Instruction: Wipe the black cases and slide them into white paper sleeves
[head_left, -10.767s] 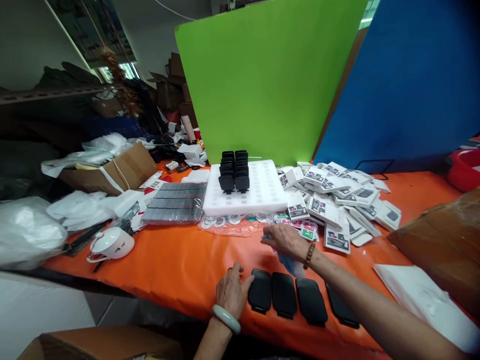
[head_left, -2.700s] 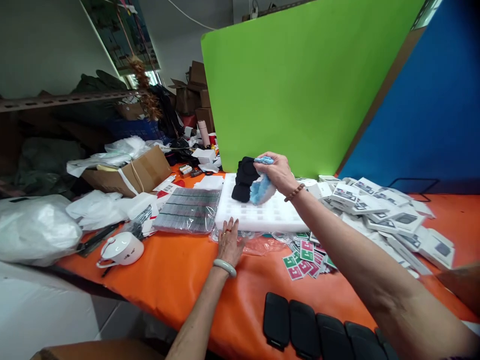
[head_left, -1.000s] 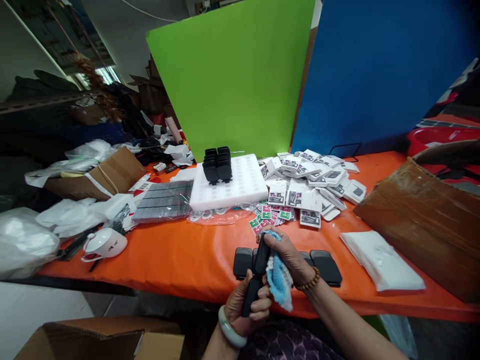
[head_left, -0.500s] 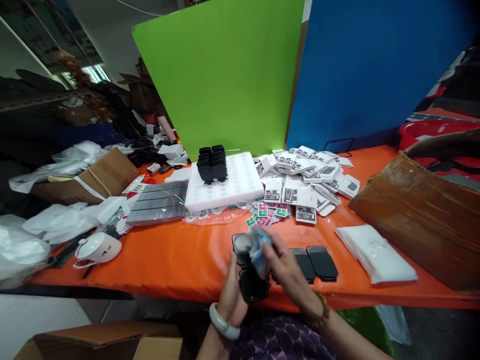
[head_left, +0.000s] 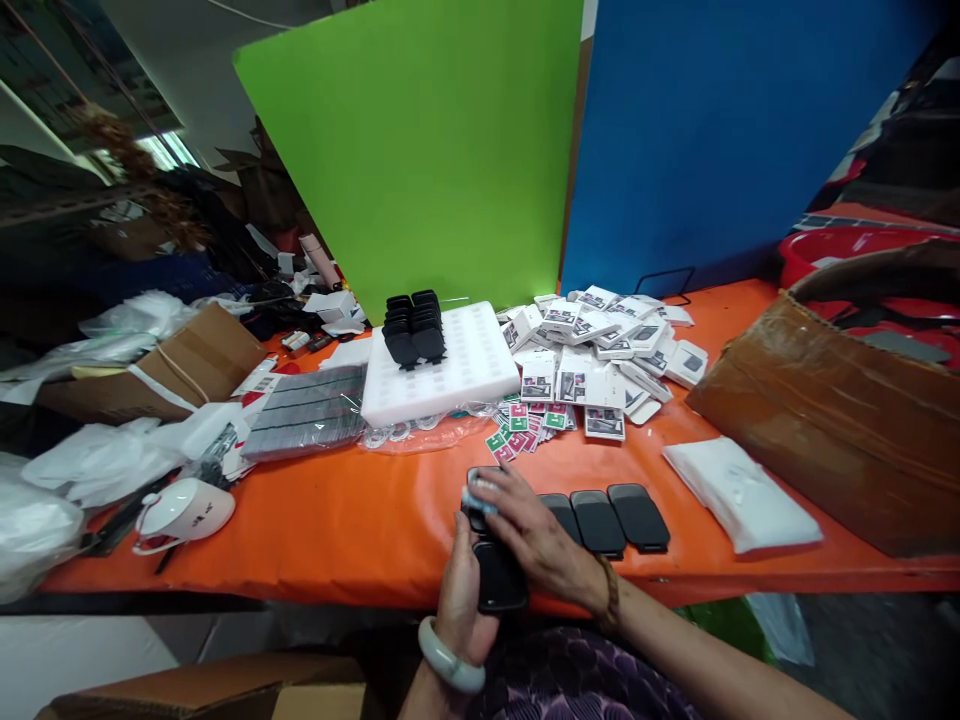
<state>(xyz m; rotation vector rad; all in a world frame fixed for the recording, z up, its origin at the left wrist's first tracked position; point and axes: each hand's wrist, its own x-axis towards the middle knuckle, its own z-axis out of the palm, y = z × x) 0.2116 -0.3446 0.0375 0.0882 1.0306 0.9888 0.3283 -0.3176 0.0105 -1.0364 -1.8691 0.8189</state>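
My left hand (head_left: 461, 590), with a pale bangle at its wrist, holds an opened black folding case (head_left: 501, 580) near the table's front edge. Over the upper half of the case lies my right hand (head_left: 529, 530), pressing a light blue cloth (head_left: 480, 492) onto it; the cloth is mostly covered by the fingers. Right beside that hand, several flat black cases (head_left: 598, 522) lie in a row on the orange table. Farther back, more black cases (head_left: 414, 330) stand in two rows on a white foam block (head_left: 465, 375).
White printed boxes (head_left: 574, 385) are heaped behind small red and green cards (head_left: 517, 430). A wrapped grey stack (head_left: 300, 415) and a white teapot (head_left: 191, 508) sit at left. At right are a white packet (head_left: 742, 493) and a large cardboard box (head_left: 817, 420).
My right hand has moved left and flattened over the upper half of the case with the cloth. The view has shifted slightly, and three cases in the row now show more fully.
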